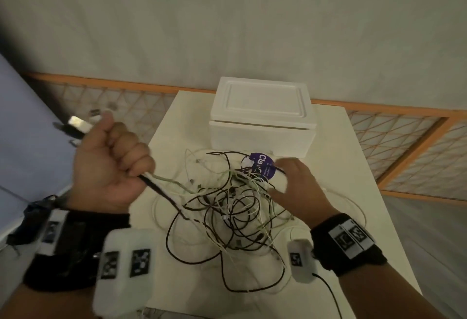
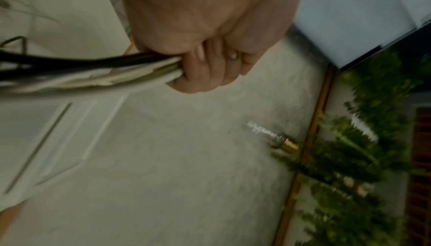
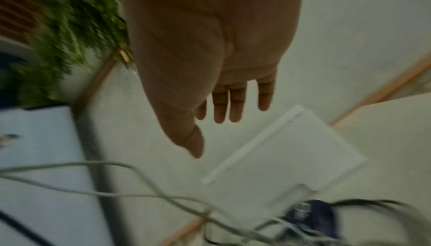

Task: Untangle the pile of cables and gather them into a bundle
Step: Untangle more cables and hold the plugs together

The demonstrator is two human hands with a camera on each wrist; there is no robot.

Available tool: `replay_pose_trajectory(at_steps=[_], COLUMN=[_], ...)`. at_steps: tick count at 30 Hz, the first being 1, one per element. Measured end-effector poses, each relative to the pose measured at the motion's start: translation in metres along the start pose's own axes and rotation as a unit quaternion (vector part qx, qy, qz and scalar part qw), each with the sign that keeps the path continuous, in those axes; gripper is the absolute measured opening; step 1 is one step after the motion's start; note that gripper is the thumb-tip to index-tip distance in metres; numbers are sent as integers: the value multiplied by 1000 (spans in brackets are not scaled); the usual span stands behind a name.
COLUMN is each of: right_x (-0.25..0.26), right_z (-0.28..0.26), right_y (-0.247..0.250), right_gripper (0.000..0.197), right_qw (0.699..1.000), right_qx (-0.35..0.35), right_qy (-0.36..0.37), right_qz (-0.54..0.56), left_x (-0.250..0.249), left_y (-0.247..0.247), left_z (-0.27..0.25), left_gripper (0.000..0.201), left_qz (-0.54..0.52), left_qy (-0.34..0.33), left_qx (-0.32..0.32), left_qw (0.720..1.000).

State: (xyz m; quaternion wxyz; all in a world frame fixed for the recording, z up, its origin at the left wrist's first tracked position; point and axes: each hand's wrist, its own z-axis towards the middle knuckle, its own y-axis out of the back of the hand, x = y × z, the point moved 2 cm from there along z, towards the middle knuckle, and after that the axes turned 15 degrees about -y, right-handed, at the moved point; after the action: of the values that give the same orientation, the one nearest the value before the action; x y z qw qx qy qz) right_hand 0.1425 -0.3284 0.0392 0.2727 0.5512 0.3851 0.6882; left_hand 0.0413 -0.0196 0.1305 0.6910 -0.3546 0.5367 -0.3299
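**Gathered cable ends in one fist, tangle still knotted on the counter**

Gripping several black and white cable ends in the left hand [image 1: 111, 164], fist raised left of the counter [image 1: 353, 167], plugs [image 1: 78, 124] sticking out past the thumb. Reaching with the right hand [image 1: 295, 187], fingers [image 3: 235, 106] spread straight and holding nothing, hovering over the far side of the cable pile [image 1: 232, 207]. Lying mid-counter, black and white strands looping through one another, running taut up to the fist. Sitting just beyond the pile: a purple round label [image 1: 259, 165] and a white foam box [image 1: 262, 116].

Likely risks, judging from this layout: tightening knots by pulling upward before loosening crossings; dragging the whole pile off the near edge, loops already lying close to it; snagging the label; letting plugs slip from the fist while tugging.
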Motion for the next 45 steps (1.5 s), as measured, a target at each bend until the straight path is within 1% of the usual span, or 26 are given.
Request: replay_pose_trajectory(at_steps=[2, 3, 4, 5, 6, 7, 10, 11, 13, 16, 17, 18, 20, 23, 24, 25, 27, 28, 29, 31, 32, 34, 37, 40, 42, 45], right_x=[43, 60, 72, 77, 73, 60, -7, -34, -79, -114, -119, -121, -121, -103, -88, -68, -16, 14, 43, 85, 94, 95, 55, -16, -62, -98], right_z=[-4, -8, -13, -18, -20, -19, -12, -9, -9, -13, -14, -16, -19, -21, -20, -19, -18, -19, -22, -26, -27, -25, -19, -15, -22, -34], right_y=[-1, -6, -15, -22, -26, -25, -2, 9, 33, 52, 54, 54, 48, 35, 33, 33, 35, 35, 33, 20, 10, 1, 11, 29, 45, 78], right_gripper=[71, 67, 55, 37, 22, 15, 16, 14, 12, 11, 12, 16, 33, 93, 104, 107, 107, 108, 111, 107, 95, 58, 32, 20, 23, 31], right_qw=[992, 980, 965, 952, 949, 956, 979, 980, 977, 968, 965, 962, 952, 906, 896, 905, 959, 974, 970, 948, 944, 954, 960, 966, 963, 970], right_qx=[21, 48, 81, 111, 136, 151, 120, 108, 86, 61, 45, 33, 51, 193, 222, 229, 219, 219, 233, 271, 277, 271, 277, 237, 200, 130], right_qy=[126, 192, 244, 266, 250, 201, -3, -65, -151, -215, -223, -225, -227, -241, -226, -187, -86, -38, 2, 61, 67, 59, 28, -36, -104, -150], right_qz=[22, -9, -55, -104, -135, -148, -167, -154, -125, -116, -129, -151, -201, -289, -310, -305, -156, -39, 65, 157, 166, 118, 38, -96, -149, -140], left_x=[32, 50, 60, 63, 57, 49, 7, -8, -35, -48, -41, -36, -26, -7, 2, 14, 47, 66, 84, 110, 116, 108, 57, -18, -51, -42], left_y=[-20, -28, -35, -40, -40, -41, -11, 1, 34, 64, 62, 61, 59, 49, 45, 37, 16, 4, -10, -36, -47, -63, -53, 8, 45, 57], left_z=[5, 3, 1, 0, 0, 4, 15, 15, 14, 8, 7, 7, 6, 11, 12, 12, 13, 14, 14, 14, 16, 18, 24, 28, 23, 0], left_gripper=[47, 49, 50, 50, 50, 49, 51, 54, 54, 48, 47, 46, 46, 49, 50, 49, 49, 49, 49, 47, 47, 48, 54, 53, 58, 59], left_qz=[30, 45, 77, 102, 101, 96, -41, -67, -55, -144, -127, -48, 117, 125, 120, 117, 104, 98, 96, 107, 114, 135, 121, 12, -19, 13], left_qy=[9, 15, 9, -2, -8, -12, 50, 49, -12, -63, -58, -77, -114, -110, -104, -91, -78, -70, -54, -34, -30, -41, -94, -90, -87, -119], left_qx=[11, -10, -44, -47, -23, -22, 33, 28, -35, -100, -99, -147, -240, -257, -251, -249, -236, -218, -199, -152, -132, -97, -71, -58, -96, -222], left_qw=[999, 999, 996, 994, 995, 995, 997, 996, 998, 983, 985, 985, 957, 952, 955, 957, 963, 968, 974, 982, 984, 985, 986, 994, 991, 968])
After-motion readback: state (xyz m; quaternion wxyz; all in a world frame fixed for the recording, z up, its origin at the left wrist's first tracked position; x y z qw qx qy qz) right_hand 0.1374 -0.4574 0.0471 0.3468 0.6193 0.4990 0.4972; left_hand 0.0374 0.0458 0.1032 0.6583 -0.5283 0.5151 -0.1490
